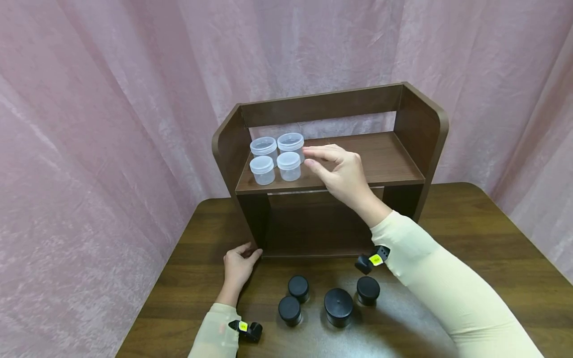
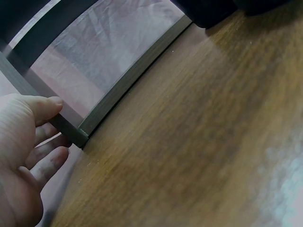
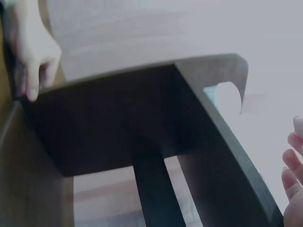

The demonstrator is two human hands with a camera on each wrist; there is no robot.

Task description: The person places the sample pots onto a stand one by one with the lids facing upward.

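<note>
My left hand (image 1: 238, 268) grips the lower front edge of the side panel of a dark brown wooden shelf (image 1: 367, 149). In the left wrist view the thumb (image 2: 47, 106) lies on one face of that panel, with fingers behind it. My right hand (image 1: 342, 171) is above the upper board, thumb and fingers spread apart with nothing between them. Its fingertips are right at a clear screw-top plastic jar (image 1: 291, 142). Beside that jar stand another clear jar (image 1: 263, 146) and two smaller ones, a front right jar (image 1: 289, 167) and a front left jar (image 1: 262, 170).
Several black-lidded jars stand on the wooden table (image 1: 179, 298) before the shelf, among them a larger jar (image 1: 338, 306) and a smaller jar (image 1: 368, 289) near the right forearm. A pink curtain (image 1: 134, 99) hangs behind. The shelf's lower compartment (image 1: 318, 228) faces the front.
</note>
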